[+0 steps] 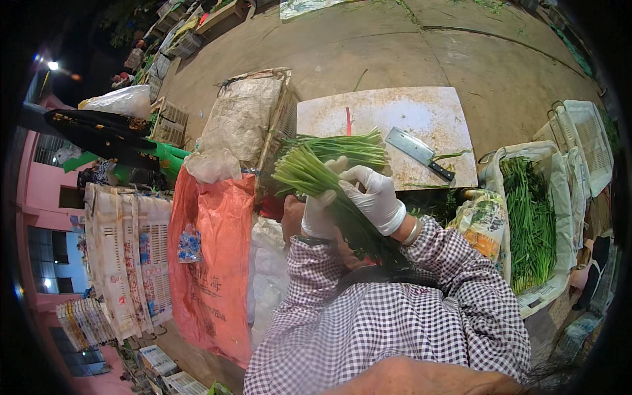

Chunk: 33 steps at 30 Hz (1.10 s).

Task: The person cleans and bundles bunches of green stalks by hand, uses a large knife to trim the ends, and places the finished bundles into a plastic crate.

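A thick bunch of chives (307, 170) is held slantwise before my chest, its pale cut ends to the upper left and its dark green leaves hanging toward my lap. My left hand (318, 216), in a white glove, is wrapped round it from below. My right hand (375, 199), gloved too, has its fingers curled and pinched against the bunch's right side; the fingertips are partly hidden. Just beyond, a second bunch of chives (361, 149) lies on the near left of a stained white board (434, 105). A cleaver (413, 147) with a black handle rests flat on the board's right part.
At right, a lined white basket (565, 263) is filled with long green chives (526, 224). Left of me are a red plastic sack (214, 289), a covered crate (245, 108) and stacked pale crates (125, 257). Concrete floor (368, 49) stretches beyond the board.
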{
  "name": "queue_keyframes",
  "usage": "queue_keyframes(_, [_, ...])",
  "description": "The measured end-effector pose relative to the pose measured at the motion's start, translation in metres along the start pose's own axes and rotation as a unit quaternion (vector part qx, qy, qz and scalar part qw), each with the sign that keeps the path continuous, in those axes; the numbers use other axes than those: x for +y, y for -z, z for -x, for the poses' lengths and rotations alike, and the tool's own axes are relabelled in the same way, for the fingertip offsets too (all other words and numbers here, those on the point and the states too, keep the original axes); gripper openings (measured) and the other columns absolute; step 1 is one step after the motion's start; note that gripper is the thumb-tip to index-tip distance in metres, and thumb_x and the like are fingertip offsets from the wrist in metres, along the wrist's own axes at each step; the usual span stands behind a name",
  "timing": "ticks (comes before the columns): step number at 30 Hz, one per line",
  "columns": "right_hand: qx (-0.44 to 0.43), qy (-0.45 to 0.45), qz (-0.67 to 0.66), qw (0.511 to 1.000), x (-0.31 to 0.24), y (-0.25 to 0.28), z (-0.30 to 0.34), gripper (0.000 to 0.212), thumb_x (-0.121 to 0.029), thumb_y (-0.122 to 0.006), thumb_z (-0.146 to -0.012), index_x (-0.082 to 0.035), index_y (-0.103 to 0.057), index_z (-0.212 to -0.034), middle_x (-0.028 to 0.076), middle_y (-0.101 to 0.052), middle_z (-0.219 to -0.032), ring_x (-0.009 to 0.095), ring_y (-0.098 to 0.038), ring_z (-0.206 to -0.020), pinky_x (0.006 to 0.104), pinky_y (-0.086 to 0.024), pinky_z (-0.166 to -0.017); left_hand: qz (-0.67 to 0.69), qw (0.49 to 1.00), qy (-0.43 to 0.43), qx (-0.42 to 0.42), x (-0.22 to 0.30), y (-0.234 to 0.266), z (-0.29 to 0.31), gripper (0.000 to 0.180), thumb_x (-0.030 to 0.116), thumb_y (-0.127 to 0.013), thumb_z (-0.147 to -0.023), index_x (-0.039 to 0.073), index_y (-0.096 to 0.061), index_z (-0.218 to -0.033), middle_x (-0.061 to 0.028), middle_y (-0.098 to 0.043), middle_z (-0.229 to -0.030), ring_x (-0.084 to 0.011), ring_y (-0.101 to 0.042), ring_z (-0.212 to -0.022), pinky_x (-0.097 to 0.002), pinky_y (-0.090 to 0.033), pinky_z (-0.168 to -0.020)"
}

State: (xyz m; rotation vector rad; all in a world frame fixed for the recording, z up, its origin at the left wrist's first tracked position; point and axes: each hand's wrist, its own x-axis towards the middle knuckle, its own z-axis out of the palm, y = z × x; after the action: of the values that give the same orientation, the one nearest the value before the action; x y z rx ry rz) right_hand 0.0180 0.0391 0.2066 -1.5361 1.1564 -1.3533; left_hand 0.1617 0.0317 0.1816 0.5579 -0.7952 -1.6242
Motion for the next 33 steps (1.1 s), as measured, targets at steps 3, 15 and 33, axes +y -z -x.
queue_keyframes(3, [0.026, 0.051, 0.008, 0.998, 0.003, -0.005, -0.003, 0.013, -0.008, -0.069, -0.086, -0.001, -0.065, -0.095, 0.014, -0.066, -0.087, 0.020, -0.065, -0.074, 0.0302, -0.051, -0.065, 0.019, 0.999, 0.033, -0.032, -0.006, 0.004, 0.000, 0.078, 0.021, -0.076, -0.076, 0.000, -0.038, -0.141, -0.0109, -0.053, -0.133, -0.0203, -0.055, -0.115, -0.0346, -0.046, -0.098])
queue_keyframes(15, [0.068, 0.157, 0.051, 0.984, 0.018, -0.014, -0.003, 0.024, -0.003, -0.056, -0.089, -0.003, -0.058, -0.113, 0.017, -0.064, -0.095, 0.036, -0.065, -0.085, 0.0373, -0.054, -0.072, 0.148, 0.986, 0.010, 0.075, -0.038, 0.008, 0.007, 0.055, 0.018, -0.063, -0.086, 0.007, -0.045, -0.136, -0.0088, -0.052, -0.132, -0.0207, -0.049, -0.123, -0.0359, -0.037, -0.109])
queue_keyframes(33, [-0.236, 0.006, 0.277, 0.931, 0.052, -0.015, 0.005, 0.057, -0.013, -0.065, -0.078, 0.009, -0.042, -0.125, 0.020, -0.061, -0.092, 0.033, -0.065, -0.074, 0.0415, -0.053, -0.064, -0.016, 0.995, -0.022, 0.101, -0.028, 0.001, 0.011, 0.070, 0.012, -0.066, -0.083, 0.007, -0.034, -0.145, -0.0083, -0.049, -0.139, -0.0234, -0.043, -0.131, -0.0409, -0.034, -0.112])
